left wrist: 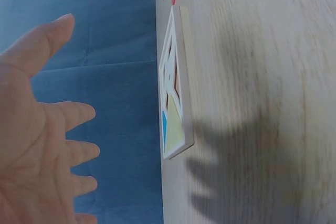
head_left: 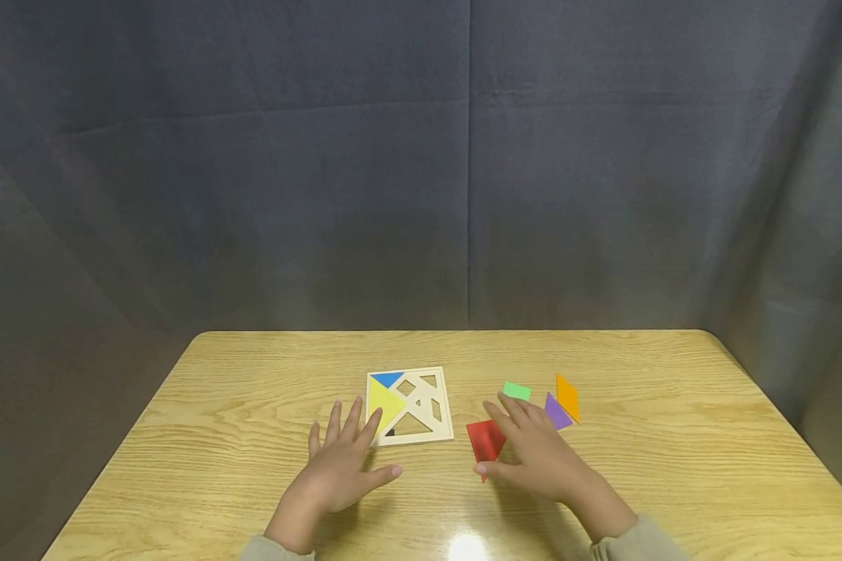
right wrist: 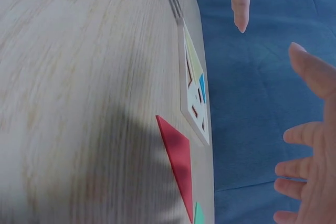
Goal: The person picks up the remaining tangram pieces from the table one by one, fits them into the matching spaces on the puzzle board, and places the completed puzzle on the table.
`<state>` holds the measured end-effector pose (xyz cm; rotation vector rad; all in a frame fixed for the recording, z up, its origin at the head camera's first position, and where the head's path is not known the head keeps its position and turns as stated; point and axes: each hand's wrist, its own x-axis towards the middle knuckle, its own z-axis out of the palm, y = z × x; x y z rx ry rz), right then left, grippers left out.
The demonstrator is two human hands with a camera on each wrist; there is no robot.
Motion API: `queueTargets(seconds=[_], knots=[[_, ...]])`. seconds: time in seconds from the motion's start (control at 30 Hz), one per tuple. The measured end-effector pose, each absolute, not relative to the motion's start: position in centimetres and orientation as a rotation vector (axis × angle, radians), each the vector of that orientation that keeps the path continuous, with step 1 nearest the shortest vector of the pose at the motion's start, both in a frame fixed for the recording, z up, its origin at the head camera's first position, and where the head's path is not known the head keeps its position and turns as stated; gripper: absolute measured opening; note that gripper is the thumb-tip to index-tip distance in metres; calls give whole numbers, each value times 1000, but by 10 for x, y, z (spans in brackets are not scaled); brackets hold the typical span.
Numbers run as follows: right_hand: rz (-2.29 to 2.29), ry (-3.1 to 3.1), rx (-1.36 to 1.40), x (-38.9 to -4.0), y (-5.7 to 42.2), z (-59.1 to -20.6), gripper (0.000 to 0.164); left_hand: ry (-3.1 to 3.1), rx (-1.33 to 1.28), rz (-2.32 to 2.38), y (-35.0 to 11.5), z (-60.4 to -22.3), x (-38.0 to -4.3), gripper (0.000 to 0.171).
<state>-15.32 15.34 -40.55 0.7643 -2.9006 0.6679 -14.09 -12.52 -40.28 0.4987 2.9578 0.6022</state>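
Observation:
My left hand point(head_left: 338, 467) hovers over the table just in front of a pale tangram frame point(head_left: 447, 421), its fingers spread and holding nothing. In the frame lie a yellow triangle point(head_left: 384, 401) and a smaller blue triangle point(head_left: 387, 379); its other cut-outs show bare. To the right, my right hand point(head_left: 539, 458) is held above a red triangle point(head_left: 486, 439) with spread fingers, partly covering it in the head view. Close beyond that hand lie a green piece point(head_left: 516, 390), a purple triangle point(head_left: 557, 413) and an orange parallelogram point(head_left: 567, 398).
The wooden table point(head_left: 252, 405) has rounded far corners. Behind it and along both sides hangs a dark grey curtain point(head_left: 323, 218). The purple and orange pieces lie side by side, right of the green one.

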Motion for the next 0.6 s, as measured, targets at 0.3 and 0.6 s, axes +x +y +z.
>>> queueTargets(seconds=[0.3,0.6], knots=[[678,-2929,765,-154,151,-408,80,2954,488,593,-126,-408,-143,76],[692,-2949,766,-156,151,-413,80,2950,498,611,-125,-413,-146,75]])
